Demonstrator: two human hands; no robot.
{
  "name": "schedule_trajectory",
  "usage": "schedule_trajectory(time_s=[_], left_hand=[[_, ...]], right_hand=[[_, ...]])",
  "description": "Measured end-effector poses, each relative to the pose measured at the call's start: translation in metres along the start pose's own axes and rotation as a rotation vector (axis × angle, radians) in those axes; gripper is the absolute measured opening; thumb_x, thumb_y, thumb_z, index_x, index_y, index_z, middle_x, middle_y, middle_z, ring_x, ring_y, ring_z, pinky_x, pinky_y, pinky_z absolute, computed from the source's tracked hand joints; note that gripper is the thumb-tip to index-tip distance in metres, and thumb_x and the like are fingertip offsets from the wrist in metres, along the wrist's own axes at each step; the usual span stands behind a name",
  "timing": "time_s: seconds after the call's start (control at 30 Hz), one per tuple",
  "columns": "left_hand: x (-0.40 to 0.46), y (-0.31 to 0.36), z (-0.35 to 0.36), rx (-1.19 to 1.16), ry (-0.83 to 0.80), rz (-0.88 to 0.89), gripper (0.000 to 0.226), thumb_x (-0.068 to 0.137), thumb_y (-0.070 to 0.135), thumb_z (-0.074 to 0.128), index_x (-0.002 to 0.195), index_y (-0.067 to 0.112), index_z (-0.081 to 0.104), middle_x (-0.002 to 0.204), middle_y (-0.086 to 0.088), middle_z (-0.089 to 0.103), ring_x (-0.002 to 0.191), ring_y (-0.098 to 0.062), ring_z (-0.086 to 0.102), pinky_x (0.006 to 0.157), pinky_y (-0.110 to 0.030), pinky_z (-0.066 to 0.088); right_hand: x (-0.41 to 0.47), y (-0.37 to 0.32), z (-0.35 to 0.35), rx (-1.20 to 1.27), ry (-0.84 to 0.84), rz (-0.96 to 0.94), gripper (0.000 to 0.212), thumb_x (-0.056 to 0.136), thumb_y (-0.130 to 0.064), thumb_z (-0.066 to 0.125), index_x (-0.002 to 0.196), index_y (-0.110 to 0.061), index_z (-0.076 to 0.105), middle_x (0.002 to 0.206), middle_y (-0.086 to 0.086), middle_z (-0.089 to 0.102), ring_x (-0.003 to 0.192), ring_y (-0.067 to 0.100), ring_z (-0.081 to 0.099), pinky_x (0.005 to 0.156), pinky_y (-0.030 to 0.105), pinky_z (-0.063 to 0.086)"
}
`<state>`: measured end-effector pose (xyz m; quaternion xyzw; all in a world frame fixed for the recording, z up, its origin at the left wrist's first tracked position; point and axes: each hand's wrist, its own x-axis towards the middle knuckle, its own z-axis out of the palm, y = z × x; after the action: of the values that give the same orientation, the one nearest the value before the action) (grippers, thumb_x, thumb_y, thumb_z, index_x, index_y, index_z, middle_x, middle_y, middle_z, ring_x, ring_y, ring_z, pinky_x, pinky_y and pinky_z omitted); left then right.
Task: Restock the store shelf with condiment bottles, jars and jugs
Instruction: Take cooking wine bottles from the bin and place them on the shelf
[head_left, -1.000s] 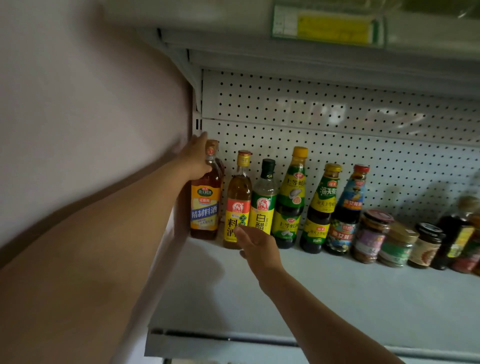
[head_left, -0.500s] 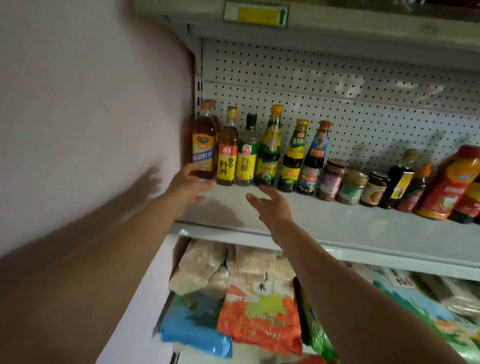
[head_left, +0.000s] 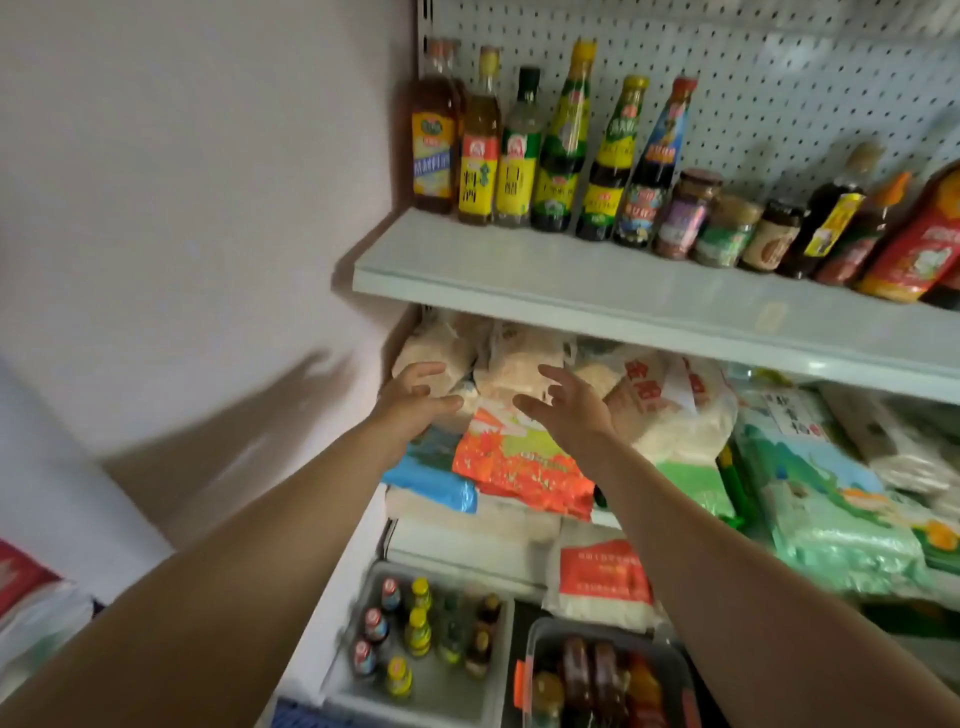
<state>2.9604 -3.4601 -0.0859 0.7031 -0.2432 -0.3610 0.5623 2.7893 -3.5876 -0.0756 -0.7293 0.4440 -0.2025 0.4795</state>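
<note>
both hands raised in front of the shelving, below the condiment shelf. left hand spread, fingers loosely extended, grip on nothing; right hand likewise spread, fingers slightly bent, grip on nothing. hands near each other, apart, palms roughly facing. condiment shelf sits above the hands, backed by white pegboard. along its far edge, from the left: amber bottle with blue-and-yellow label against the left wall, a second capped neck showing just behind it; amber bottle with yellow label; clear bottle with dark cap; tall green bottle with yellow cap; dark bottle with yellow cap; dark bottle with red cap; then three jars side by side; two more dark sauce bottles; a large red jug at the right edge. all upright or nearly so, packed in one row; near part of the shelf board bare. behind the hands, one shelf lower, bagged goods: pale sacks, an orange-red bag, a blue bag, green bags to the right. lower still, near the bottom edge, a grey bin of small bottles and just right of it a second bin of darker bottles; labels blurred, unreadable.
</note>
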Motion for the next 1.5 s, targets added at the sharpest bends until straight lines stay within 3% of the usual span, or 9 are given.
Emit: schedule_trajectory(time_s=[0.23,0.33,0.47,0.63,0.8,0.93,1.17,1.33,1.5], left_hand=[[-0.006,-0.101,0.017,0.097,-0.061,-0.178,0.05,0.084,0.022,0.078,0.128,0.03,0.056,0.129,-0.008,0.05,0.117,-0.018,0.052,0.089,-0.036,0.048],[-0.005,-0.152,0.014,0.099,-0.103,-0.292,0.051,0.082,0.027,0.079,0.127,0.032,0.057,0.132,-0.01,0.049,0.12,-0.019,0.053,0.094,-0.037,0.048],[-0.003,-0.216,0.009,0.137,-0.136,-0.42,0.056,0.073,0.039,0.083,0.124,0.036,0.06,0.131,-0.004,0.056,0.114,-0.019,0.059,0.101,-0.041,0.049],[-0.003,-0.28,0.011,0.155,-0.181,-0.53,0.049,0.08,0.031,0.08,0.126,0.029,0.061,0.127,-0.004,0.057,0.111,-0.021,0.06,0.098,-0.039,0.05],[-0.008,-0.336,0.018,0.139,-0.21,-0.619,0.068,0.06,0.042,0.084,0.124,0.028,0.062,0.128,-0.007,0.06,0.114,-0.02,0.06,0.104,-0.046,0.047],[-0.005,-0.376,0.032,0.163,-0.252,-0.61,0.047,0.085,0.033,0.076,0.129,0.027,0.058,0.127,-0.002,0.062,0.115,-0.018,0.06,0.098,-0.042,0.05],[0.044,-0.488,0.073,0.254,-0.304,-0.507,0.048,0.093,0.029,0.067,0.138,0.02,0.054,0.141,-0.009,0.054,0.128,-0.014,0.051,0.1,-0.026,0.04],[0.073,-0.586,0.108,0.262,-0.354,-0.445,0.053,0.096,0.025,0.062,0.145,0.018,0.046,0.15,-0.01,0.045,0.134,-0.014,0.047,0.098,-0.02,0.037],[0.097,-0.658,0.126,0.278,-0.415,-0.358,0.067,0.095,0.028,0.064,0.154,0.023,0.031,0.159,-0.005,0.032,0.141,-0.008,0.037,0.114,-0.027,0.032]], right_hand=[[-0.02,0.097,0.028,-0.054,-0.034,0.207,0.065,0.085,-0.038,0.08,0.143,-0.021,0.055,0.145,0.008,0.056,0.128,0.025,0.057,0.099,0.037,0.049],[-0.025,0.14,0.05,-0.078,-0.05,0.312,0.065,0.085,-0.041,0.079,0.141,-0.02,0.055,0.144,0.009,0.057,0.129,0.026,0.056,0.105,0.045,0.048],[-0.04,0.194,0.082,-0.097,-0.062,0.45,0.063,0.087,-0.045,0.076,0.141,-0.021,0.055,0.144,0.007,0.057,0.127,0.025,0.058,0.104,0.039,0.049],[-0.057,0.253,0.111,-0.136,-0.072,0.604,0.058,0.088,-0.052,0.071,0.137,-0.024,0.059,0.132,0.001,0.063,0.113,0.022,0.062,0.097,0.039,0.053],[-0.071,0.31,0.14,-0.126,-0.085,0.675,0.055,0.09,-0.049,0.07,0.138,-0.024,0.061,0.137,0.001,0.063,0.124,0.023,0.059,0.099,0.034,0.048],[-0.069,0.355,0.161,-0.1,-0.109,0.717,0.057,0.09,-0.051,0.07,0.14,-0.025,0.059,0.138,0.001,0.063,0.122,0.022,0.06,0.099,0.034,0.048],[-0.045,0.485,0.215,-0.036,-0.169,0.718,0.06,0.09,-0.047,0.072,0.142,-0.025,0.055,0.142,0.002,0.06,0.127,0.02,0.058,0.095,0.029,0.046],[-0.034,0.584,0.267,0.082,-0.207,0.683,0.068,0.089,-0.04,0.075,0.149,-0.029,0.045,0.15,0.0,0.052,0.137,0.021,0.051,0.11,0.045,0.046],[-0.03,0.656,0.316,0.261,-0.142,0.608,0.073,0.094,-0.026,0.071,0.157,-0.025,0.033,0.157,0.003,0.041,0.145,0.018,0.039,0.108,0.026,0.037]])
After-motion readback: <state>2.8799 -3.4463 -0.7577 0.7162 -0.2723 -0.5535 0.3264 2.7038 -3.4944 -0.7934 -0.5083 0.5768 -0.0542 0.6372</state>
